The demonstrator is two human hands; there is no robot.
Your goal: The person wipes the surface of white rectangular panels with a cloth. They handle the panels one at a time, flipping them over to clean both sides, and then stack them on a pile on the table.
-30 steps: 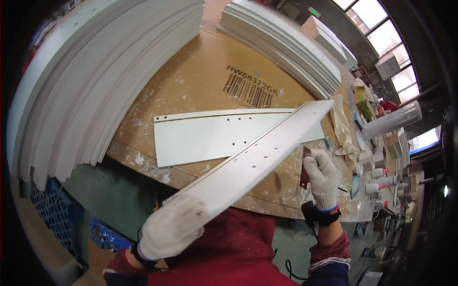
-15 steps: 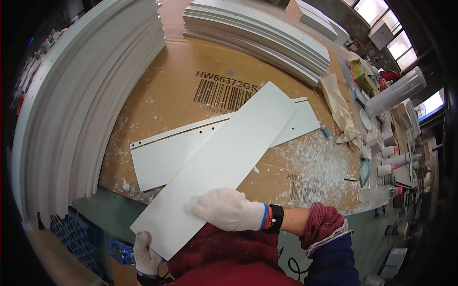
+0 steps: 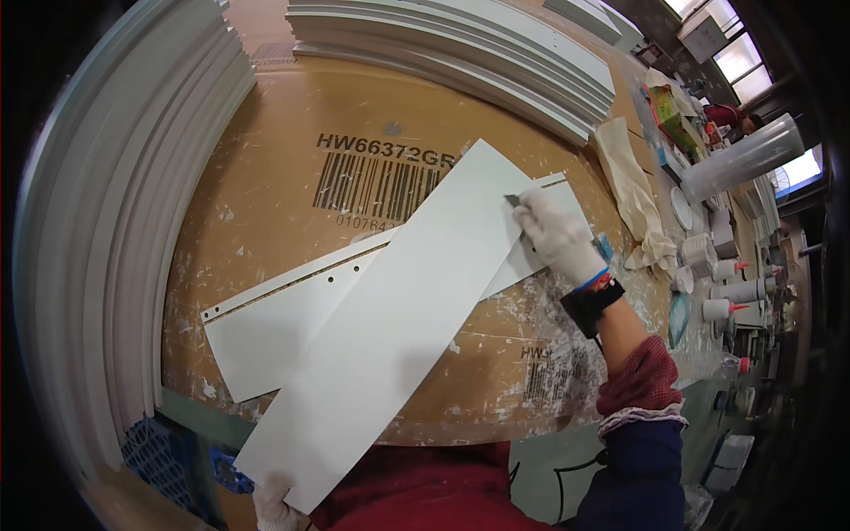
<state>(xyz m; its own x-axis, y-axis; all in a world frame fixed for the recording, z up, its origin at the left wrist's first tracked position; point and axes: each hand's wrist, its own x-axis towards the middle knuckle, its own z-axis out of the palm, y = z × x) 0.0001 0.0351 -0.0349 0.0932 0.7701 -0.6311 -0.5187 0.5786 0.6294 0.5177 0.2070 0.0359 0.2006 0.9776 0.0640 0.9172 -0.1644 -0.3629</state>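
A long white board lies slantwise across a second white board that has a groove and several small holes along its far edge. My left hand, in a white knit glove, grips the top board's near end at the bottom of the view; its fingers show only in part. Near the far right corner of that board, my gloved right hand is closed on a small dark flat piece. The piece touches or hovers just over the board's surface; its kind is too small to make out.
Cardboard with white flecks covers the table. Tall stacked boards stand at left, and another board stack lies at the back. Crumpled beige paper, a clear plastic roll and red-tipped bottles crowd the right side.
My right hand has moved from the board's near part up to its far right corner, and the small dark piece now shows in its fingers. My left hand keeps its grip on the near end.
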